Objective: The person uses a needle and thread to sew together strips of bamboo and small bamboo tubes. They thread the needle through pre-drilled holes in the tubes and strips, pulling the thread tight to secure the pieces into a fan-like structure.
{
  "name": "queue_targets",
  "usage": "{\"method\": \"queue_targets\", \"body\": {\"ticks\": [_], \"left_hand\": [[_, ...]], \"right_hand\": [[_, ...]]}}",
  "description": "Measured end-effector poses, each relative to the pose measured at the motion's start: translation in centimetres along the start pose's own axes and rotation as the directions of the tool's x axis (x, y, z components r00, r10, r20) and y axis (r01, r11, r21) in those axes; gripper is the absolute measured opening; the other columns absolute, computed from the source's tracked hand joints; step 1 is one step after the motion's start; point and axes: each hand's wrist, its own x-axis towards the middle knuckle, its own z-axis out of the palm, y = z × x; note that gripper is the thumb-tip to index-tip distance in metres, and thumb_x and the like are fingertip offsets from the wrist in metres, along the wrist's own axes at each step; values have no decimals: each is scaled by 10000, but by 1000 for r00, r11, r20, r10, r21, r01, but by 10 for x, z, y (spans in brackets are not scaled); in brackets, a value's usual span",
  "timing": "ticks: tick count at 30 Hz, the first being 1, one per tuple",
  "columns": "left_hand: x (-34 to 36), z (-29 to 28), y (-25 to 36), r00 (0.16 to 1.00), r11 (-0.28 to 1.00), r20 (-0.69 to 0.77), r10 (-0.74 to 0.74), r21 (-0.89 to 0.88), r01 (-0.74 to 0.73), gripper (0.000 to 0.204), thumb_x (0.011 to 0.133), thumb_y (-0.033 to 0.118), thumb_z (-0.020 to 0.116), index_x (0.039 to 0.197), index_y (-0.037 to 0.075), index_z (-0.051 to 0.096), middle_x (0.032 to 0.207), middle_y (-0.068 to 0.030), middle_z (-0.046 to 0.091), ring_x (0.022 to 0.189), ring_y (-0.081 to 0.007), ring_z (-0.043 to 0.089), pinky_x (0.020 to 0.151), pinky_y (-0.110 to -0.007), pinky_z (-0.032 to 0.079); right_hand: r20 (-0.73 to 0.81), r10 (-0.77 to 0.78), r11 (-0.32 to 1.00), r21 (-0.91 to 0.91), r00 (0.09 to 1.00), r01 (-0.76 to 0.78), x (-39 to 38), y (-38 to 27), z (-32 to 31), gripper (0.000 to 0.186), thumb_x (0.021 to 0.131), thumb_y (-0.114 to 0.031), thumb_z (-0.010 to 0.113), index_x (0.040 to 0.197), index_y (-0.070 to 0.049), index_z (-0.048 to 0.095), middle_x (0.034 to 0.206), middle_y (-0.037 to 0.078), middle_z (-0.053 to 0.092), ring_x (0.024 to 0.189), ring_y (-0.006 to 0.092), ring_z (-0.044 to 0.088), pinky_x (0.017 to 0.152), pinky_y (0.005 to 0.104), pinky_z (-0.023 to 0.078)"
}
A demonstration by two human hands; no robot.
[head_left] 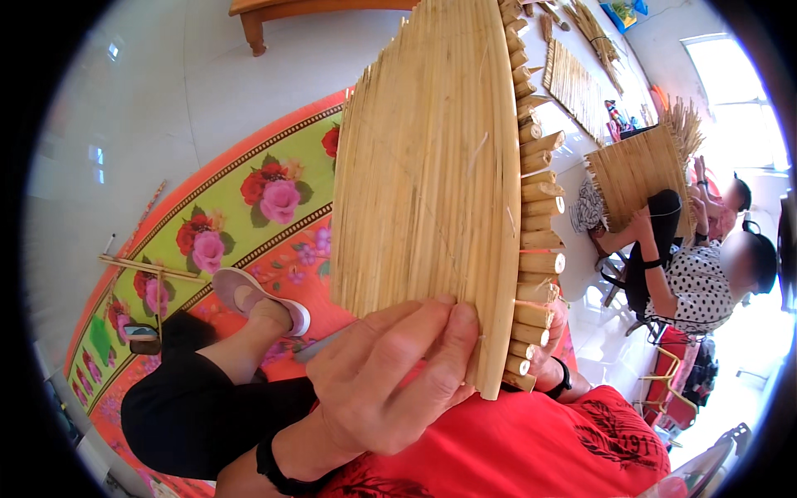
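Underfoot, a flowered mat (241, 228) spreads over glossy floor (158, 124) below the reed panel (423, 183).

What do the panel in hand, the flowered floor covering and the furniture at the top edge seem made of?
Panel: dry plant stalks, likely reed, uncoated-looking; long pale-tan strips and round cut ends show.
Floor covering: perhaps printed fabric; the pattern looks flat, texture unclear.
Furniture: probably varnished wood, orange-brown with a slight sheen.
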Motion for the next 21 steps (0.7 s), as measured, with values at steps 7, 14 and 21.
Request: {"method": "queue_targets", "body": {"ticks": [7, 14, 21], "left_hand": [[-2, 1, 3, 1000, 999, -20, 20, 39, -19, 446, 667, 131, 842, 1057, -44, 715, 947, -149, 685, 752, -245, 706, 597, -296, 573], [-1, -3, 3, 999, 998, 14, -41, -49, 42, 534, 654, 109, 879, 1120, -60, 679, 995, -177, 682, 801, -279, 703, 653, -332, 586], [-4, -4, 4, 999, 996, -31, -37, -86, 34, 545, 689, 98, 878, 1159, -50, 646, 1083, -192, 656, 869, -311, 686, 713, -357, 582]], "right_hand": [[-163, 177, 975, 163, 971, -150, -8, 13, -8, 291, 954, 167, 397, 1022, -26, 605, 789, 90, 634, 609, 122, 621, 496, 274, 543], [-158, 256, 925, 326, 954, -194, -8, 15, -19, 287, 959, 155, 423, 1032, -44, 616, 852, 106, 665, 631, 143, 638, 556, 287, 578], [53, 320, 755, 589, 946, -288, 5, -2, 1, 222, 1018, 64, 418, 1031, -10, 627, 770, 94, 604, 655, 180, 621, 588, 333, 571]]}}
